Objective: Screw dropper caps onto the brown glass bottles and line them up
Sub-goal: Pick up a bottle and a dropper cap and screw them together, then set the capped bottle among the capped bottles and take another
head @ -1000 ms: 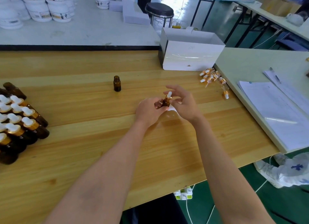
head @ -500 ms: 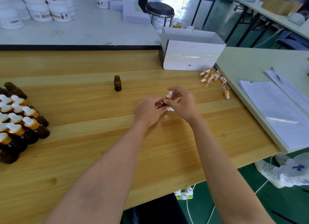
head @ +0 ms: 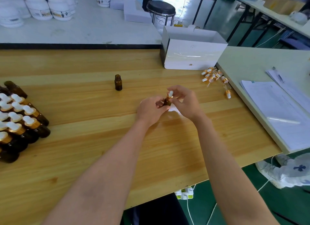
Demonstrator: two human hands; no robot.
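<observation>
My left hand point(head: 151, 109) grips a small brown glass bottle point(head: 167, 102) above the middle of the wooden table point(head: 83, 149). My right hand point(head: 185, 103) pinches the gold collar of its white-bulbed dropper cap point(head: 170, 94), which sits on the bottle's neck. An uncapped brown bottle point(head: 118, 82) stands upright further back on the left. Several capped bottles point(head: 18, 122) lie in rows at the table's left edge. Loose dropper caps point(head: 215, 77) lie in a heap at the right, near the white box.
A white open box point(head: 192, 56) stands at the back right of the wooden table. A pale green table point(head: 248, 61) with papers point(head: 281, 114) adjoins on the right. White tubs point(head: 40, 8) stand on the far table, and a black stool point(head: 161, 8) is behind.
Both hands stay in the same spot with the bottle between them. My right fingers have shifted round the cap, and the white bulb shows more plainly.
</observation>
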